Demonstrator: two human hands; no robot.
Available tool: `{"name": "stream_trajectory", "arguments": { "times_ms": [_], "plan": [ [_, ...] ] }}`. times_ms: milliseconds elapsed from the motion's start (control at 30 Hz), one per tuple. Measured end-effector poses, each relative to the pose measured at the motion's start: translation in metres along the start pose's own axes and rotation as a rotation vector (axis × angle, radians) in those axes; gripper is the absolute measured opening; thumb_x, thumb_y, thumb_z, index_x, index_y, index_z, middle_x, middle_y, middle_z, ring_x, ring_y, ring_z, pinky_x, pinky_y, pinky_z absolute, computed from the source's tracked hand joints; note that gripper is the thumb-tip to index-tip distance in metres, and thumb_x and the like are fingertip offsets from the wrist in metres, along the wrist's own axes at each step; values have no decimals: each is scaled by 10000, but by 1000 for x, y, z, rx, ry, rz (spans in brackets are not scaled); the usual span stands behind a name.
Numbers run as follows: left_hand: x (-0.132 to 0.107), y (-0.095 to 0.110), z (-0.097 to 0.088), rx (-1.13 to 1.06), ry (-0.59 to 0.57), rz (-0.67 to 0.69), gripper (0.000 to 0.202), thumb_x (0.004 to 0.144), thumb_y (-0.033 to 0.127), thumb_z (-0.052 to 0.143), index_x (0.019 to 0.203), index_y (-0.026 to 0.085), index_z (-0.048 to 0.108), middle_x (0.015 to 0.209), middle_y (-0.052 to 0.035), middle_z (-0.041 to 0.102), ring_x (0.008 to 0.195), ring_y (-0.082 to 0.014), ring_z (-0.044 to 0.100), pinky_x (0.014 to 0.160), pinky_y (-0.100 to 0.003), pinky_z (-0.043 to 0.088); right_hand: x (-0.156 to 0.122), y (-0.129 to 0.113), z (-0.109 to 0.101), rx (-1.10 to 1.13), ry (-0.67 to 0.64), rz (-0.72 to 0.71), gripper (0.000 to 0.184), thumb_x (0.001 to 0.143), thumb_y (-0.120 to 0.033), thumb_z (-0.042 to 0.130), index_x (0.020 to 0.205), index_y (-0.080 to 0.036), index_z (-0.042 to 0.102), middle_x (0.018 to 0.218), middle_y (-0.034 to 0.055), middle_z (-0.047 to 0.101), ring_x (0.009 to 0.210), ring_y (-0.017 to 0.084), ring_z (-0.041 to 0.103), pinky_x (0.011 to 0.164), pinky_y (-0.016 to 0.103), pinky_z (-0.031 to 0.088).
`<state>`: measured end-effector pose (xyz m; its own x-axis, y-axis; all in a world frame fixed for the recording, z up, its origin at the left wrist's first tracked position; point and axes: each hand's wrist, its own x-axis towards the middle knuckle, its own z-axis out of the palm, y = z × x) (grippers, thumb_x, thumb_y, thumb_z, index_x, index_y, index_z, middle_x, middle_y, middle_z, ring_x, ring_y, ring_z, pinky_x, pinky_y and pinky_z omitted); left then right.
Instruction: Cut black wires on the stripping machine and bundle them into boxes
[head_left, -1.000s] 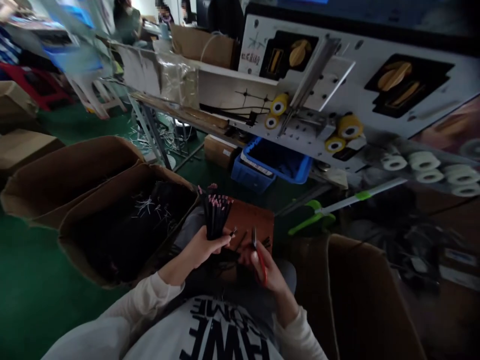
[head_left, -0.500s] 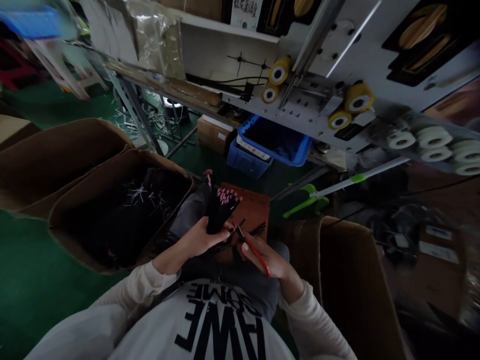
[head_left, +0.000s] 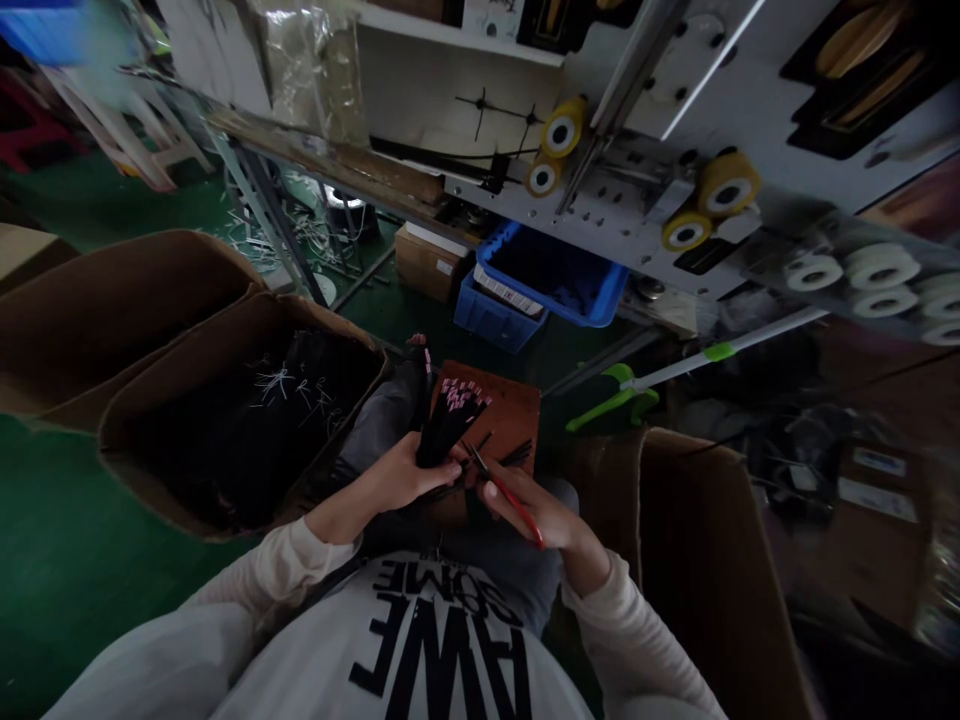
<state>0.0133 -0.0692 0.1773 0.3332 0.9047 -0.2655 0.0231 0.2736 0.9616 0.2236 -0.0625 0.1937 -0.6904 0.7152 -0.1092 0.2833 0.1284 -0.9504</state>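
My left hand (head_left: 401, 478) is closed round a bundle of thin black sticks with pink tips (head_left: 448, 425), which points up and away over my lap. My right hand (head_left: 536, 505) grips a red-handled cutting tool (head_left: 510, 497); its dark tip sits right beside the base of the bundle, close to my left fingers. A brown board (head_left: 510, 420) lies on my knees under the bundle, with a few loose black pieces on it.
A cardboard box (head_left: 247, 420) holding dark pieces and pale wire scraps stands at my left, another box (head_left: 112, 310) behind it. A tall box (head_left: 697, 560) is at my right. Ahead are blue bins (head_left: 540, 285), a green-handled broom (head_left: 637, 385) and a bench with yellow rollers (head_left: 709, 205).
The view tipped downward. My right hand brought the red-handled tool in from upright to the base of the bundle, and the bundle tilted slightly to the right.
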Motion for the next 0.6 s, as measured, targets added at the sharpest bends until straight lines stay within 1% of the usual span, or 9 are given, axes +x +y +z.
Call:
{"name": "stream_trajectory", "arguments": {
  "times_ms": [167,233,433,600],
  "plan": [
    [0,0,0,2,-10,12,199,718,306,643,812,132,664,615,-5,590,554,-98,506,530,-205,392,-1,0,1,-72,-49,-32,301,935,-373,385,1108,-216,574,667,-7,543,596,127,486,592,247,409],
    [0,0,0,4,-3,5,199,715,308,644,811,134,662,607,-3,587,540,-95,496,521,-206,387,-1,1,2,-76,-48,-37,302,941,-362,365,1119,-213,560,692,-2,544,591,123,476,575,241,404],
    [-1,0,1,10,-4,-21,213,714,319,640,819,135,659,589,2,569,523,-89,473,524,-209,383,-2,5,2,-62,-52,-37,311,933,-416,366,1012,-198,573,726,-2,526,563,109,440,554,238,366],
    [0,-3,1,8,-17,-22,220,720,307,632,848,129,657,608,3,580,548,-91,494,550,-210,393,-3,10,5,-107,0,-64,309,930,-430,371,894,-189,560,689,-7,500,569,112,425,571,246,353]
  ]
}}
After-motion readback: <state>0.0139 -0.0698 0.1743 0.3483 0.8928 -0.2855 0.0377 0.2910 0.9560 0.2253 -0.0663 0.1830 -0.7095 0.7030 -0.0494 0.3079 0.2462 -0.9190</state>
